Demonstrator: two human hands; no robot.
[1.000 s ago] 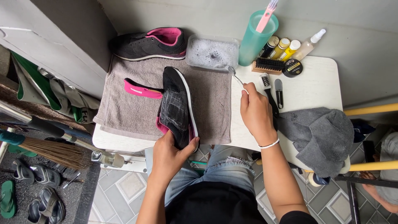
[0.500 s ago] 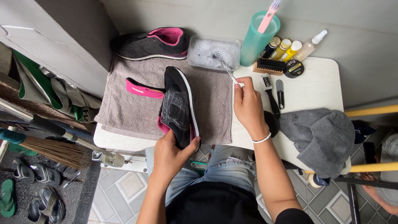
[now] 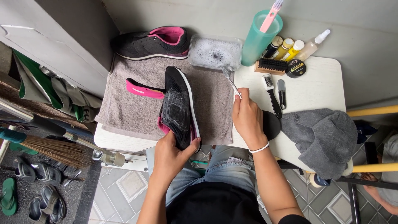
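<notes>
Left hand (image 3: 172,155) gripped the near end of a black shoe (image 3: 179,108), fingers wrapped under and around it. The shoe lay on its side on a grey towel (image 3: 132,112), sole edge with its white rim facing right, long axis running from the person toward the wall, slightly tilted, far end pointing at the soapy tub (image 3: 214,52). Pink lining showed at the near end by the fingers. A pink insole (image 3: 145,89) lay flat on the towel just left of the shoe, touching or nearly touching it, long axis crosswise.

Right hand (image 3: 248,116) was closed around the handle of a toothbrush (image 3: 230,81), white bracelet on the wrist. The brush angled up and left from the fist, head at the near edge of the tub of foamy water; could not tell if the bristles were in the water.

A second shoe (image 3: 151,42), black with pink lining, sat at the far edge of the towel, long axis crosswise, toe pointing left. To the right on the white table (image 3: 323,79): a green cup (image 3: 259,39) with a pink brush in it, small bottles (image 3: 290,47), a wooden brush (image 3: 271,65), a round tin (image 3: 295,68), a grey cloth (image 3: 323,139) hanging over the near right corner
</notes>
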